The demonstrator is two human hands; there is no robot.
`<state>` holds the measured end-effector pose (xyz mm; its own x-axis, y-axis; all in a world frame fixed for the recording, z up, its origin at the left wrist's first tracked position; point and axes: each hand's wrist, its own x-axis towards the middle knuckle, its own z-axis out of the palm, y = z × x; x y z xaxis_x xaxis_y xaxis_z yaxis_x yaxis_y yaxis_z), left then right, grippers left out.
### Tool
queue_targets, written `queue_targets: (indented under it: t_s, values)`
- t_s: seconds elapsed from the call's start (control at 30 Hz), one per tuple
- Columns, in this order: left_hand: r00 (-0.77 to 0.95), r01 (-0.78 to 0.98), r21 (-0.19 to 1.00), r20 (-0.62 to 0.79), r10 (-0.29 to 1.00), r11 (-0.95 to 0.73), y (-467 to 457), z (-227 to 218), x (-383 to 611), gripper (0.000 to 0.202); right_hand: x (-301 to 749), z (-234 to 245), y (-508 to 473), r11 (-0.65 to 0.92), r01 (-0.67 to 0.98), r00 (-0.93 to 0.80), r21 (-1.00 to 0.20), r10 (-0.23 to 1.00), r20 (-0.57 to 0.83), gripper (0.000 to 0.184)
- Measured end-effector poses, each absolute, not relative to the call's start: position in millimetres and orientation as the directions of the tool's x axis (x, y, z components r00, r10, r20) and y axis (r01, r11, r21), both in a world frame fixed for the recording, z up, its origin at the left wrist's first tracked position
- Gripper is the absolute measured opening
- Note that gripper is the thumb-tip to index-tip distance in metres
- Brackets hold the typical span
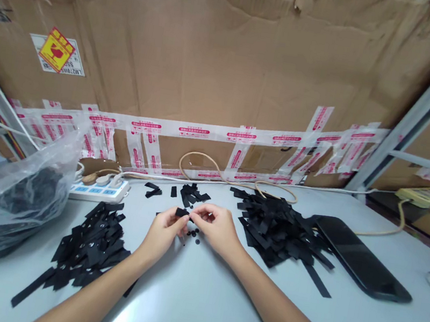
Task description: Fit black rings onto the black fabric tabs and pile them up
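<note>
The left hand (163, 231) and right hand (216, 226) pinch a small black strip (181, 212) between them above the counter (191, 309), with tiny black bits (192, 233) just below (some look round). One heap of black strips (89, 250) lies to the left, another (279, 231) to the right, beside a clear plastic bag (8, 204).

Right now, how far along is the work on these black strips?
Seemingly done: the black strips left of the hands, some apparently holed, with small black discs nearby. In hand: a small black piece pinched by the left hand and right hand. Probably remaining: the larger strip pile and the clear plastic bag of black pieces.
</note>
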<state>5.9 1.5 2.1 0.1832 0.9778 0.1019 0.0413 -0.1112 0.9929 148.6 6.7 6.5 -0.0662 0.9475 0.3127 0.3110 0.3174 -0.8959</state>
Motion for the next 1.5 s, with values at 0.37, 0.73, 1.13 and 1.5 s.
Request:
queue_targets:
  t_s: [0.37, 0.73, 1.13, 1.5]
  values:
    - [0.170, 0.246, 0.948, 0.163, 0.972, -0.202, 0, -1, 3, 0.023, 155, 11, 7, 0.315, 0.372, -0.193, -0.873, 0.946, 0.259, 0.011]
    - [0.206, 0.259, 0.953, 0.107, 0.973, -0.160, -1, -2, 5, 0.025, 148, 10, 4, 0.158, 0.438, -0.072, -0.885, 0.987, 0.141, 0.011]
    - [0.227, 0.203, 0.968, 0.099, 0.969, -0.147, -1, 7, 6, 0.023, 163, 16, 7, 0.218, 0.373, -0.314, -0.902, 0.944, 0.098, 0.011]
    - [0.280, 0.227, 0.955, 0.126, 0.952, -0.193, -5, 1, 7, 0.019, 154, 26, 0, 0.236, 0.554, -0.199, -0.798, 0.969, 0.148, 0.013]
